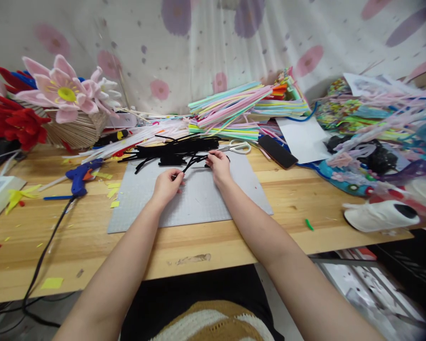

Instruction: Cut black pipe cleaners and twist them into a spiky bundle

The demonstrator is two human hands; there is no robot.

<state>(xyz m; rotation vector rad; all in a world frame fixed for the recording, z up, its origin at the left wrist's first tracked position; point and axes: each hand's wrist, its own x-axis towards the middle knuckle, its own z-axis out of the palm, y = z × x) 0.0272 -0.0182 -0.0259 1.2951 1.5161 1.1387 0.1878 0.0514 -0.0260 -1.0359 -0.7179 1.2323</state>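
Observation:
Between my hands, above the grey cutting mat [206, 199], stretches a small bunch of black pipe cleaners [191, 163]. My left hand [167, 184] pinches its lower left end between thumb and fingers. At the upper right end, my right hand [218, 166] has its fingers closed on the same strands. Just behind lies a pile of black pipe cleaners [177, 148] across the mat's far edge. White-handled scissors [239, 148] rest right of the pile, close to my right hand.
Pastel pipe cleaners [230, 106] are heaped at the back. A blue glue gun [80, 177] with a black cord lies left, near yellow scraps [113, 192]. A phone [277, 151] and white paper [301, 137] are right, before cluttered bags. Fuzzy flowers [66, 90] stand back left.

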